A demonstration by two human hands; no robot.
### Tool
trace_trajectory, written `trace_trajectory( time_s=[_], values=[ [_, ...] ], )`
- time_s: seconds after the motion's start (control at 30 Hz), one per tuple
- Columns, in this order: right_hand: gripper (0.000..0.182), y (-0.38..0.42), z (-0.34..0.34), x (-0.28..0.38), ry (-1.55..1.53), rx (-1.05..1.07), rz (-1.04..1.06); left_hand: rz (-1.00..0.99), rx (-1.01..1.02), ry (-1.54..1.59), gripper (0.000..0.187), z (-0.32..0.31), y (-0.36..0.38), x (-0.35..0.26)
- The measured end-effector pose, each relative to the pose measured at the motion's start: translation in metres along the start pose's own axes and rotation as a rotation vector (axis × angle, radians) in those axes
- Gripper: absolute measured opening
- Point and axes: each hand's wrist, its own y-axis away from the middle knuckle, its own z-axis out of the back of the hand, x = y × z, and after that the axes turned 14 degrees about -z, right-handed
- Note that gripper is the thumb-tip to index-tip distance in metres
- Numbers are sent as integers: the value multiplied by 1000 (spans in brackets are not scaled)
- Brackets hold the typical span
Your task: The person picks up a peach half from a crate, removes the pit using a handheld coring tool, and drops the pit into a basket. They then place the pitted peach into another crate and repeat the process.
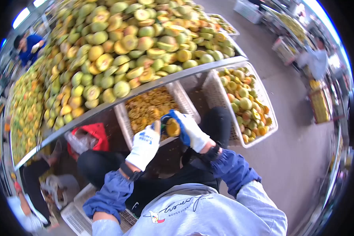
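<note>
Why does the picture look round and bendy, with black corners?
In the head view, a fisheye lens bends straight things, so the table edge curves and the corners go black. Bright glare washes out the top right, near a person standing there. The gloved left hand, the right hand and the cut fruit between them look fairly sharp; the rim is smeared.
</note>
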Motion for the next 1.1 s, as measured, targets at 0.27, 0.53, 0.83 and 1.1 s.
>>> trace_trajectory(
  time_s=[0.27,0.53,0.83,1.1],
  values=[
    [41,14,30,15,-47,5,30,84,32,151,30,-9,-34,3],
    [30,86,220,93,1154,-1409,596,324,253,469,35,-90,-15,51],
    [48,75,372,86,1589,-1641,114,505,337,772,29,-100,-21,37],
    [48,66,486,155,1392,-1533,6,709,342,869,23,-84,-32,48]
  ],
)
